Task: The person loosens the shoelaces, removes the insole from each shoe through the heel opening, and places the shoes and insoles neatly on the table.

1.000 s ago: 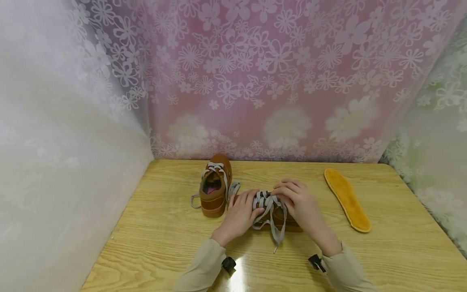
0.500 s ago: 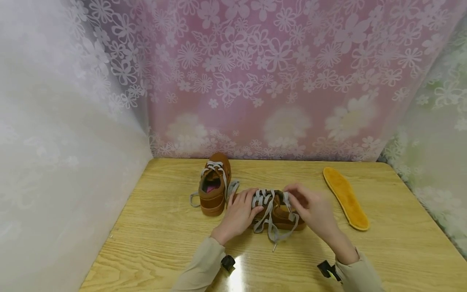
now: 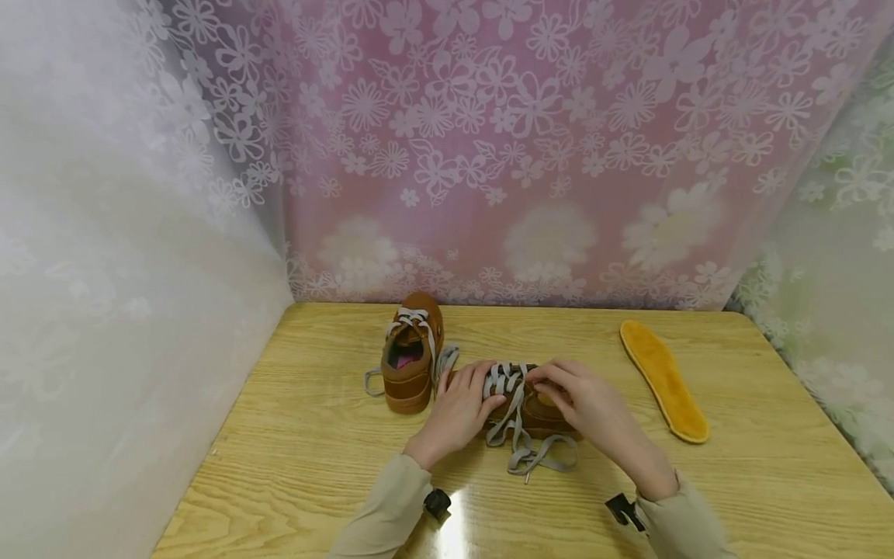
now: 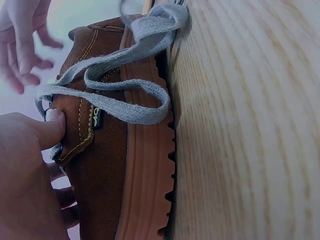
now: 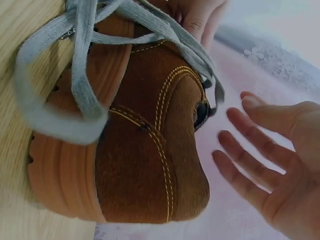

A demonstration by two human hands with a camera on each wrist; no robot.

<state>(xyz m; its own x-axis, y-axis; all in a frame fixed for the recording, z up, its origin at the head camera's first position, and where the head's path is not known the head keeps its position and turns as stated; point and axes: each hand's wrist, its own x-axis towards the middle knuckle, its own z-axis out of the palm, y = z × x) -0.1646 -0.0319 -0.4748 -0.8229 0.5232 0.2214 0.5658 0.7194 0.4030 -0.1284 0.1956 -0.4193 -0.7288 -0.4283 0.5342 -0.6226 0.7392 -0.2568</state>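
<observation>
A brown suede shoe (image 3: 548, 419) with a light-brown sole lies crosswise on the table, its toe to the left. My left hand (image 3: 457, 407) grips its front part, thumb on the near side and fingers over the far side. Loose grey laces (image 3: 517, 407) hang down the near side, and one loops onto the tabletop. My right hand (image 3: 594, 404) hovers at the shoe's opening. In the right wrist view, the fingers of this right hand (image 5: 280, 165) are loosely spread beside the shoe's collar (image 5: 187, 145), with nothing between them.
A matching brown shoe (image 3: 408, 388) with grey laces and a pink patch inside stands at the back left, toe away. An orange-yellow fuzzy insole (image 3: 663, 380) lies at the right on the wooden table (image 3: 300, 466). Flowered curtains (image 3: 489, 155) hang around the table.
My right hand drew a lace end to the right, let it go and came back left over the shoe. The lace now lies looped on the table. My left hand stays put.
</observation>
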